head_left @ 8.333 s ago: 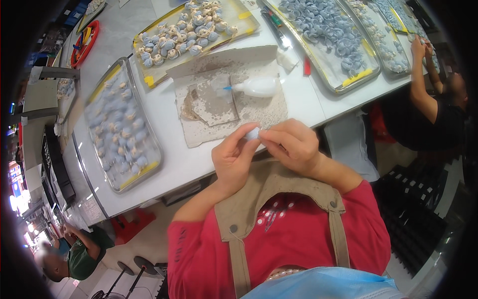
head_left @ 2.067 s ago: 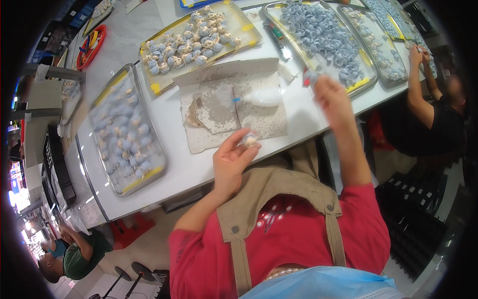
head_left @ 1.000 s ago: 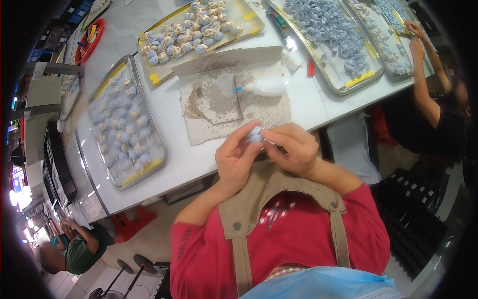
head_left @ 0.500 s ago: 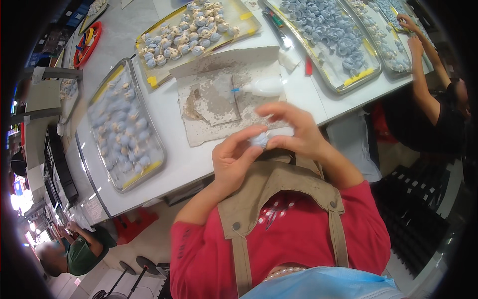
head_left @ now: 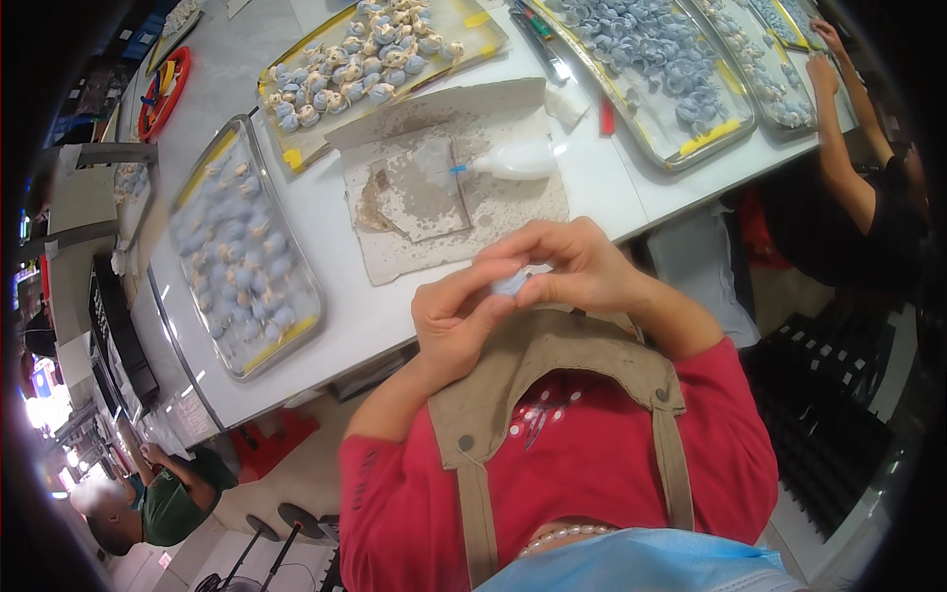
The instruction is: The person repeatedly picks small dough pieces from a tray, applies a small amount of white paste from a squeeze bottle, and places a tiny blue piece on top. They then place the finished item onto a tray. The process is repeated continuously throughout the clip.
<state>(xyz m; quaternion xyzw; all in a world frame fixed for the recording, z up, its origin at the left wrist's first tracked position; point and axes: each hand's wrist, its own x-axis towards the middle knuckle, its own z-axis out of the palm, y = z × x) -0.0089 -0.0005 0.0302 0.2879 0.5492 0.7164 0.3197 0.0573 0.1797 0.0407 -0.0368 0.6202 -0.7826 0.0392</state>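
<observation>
A small pale blue-grey moulded piece sits between my two hands, just off the table's near edge. My left hand pinches it between thumb and fingers. From the other side my right hand closes on the same piece, its thumb and bent index finger pressed to it. Fingers cover most of the piece, so its full shape is hidden. Just beyond my hands lies a stained cardboard sheet with a raised back flap. On it rests a white squeeze bottle with a blue tip, lying on its side.
A tray of blue-and-cream pieces stands at left, and another such tray lies behind the cardboard. At right, a metal tray holds blue shell-like pieces. One person works at far right, another at lower left.
My right hand's fingers, raised and apart before, have come down onto the small piece. My left hand keeps its pinch. The view has shifted slightly.
</observation>
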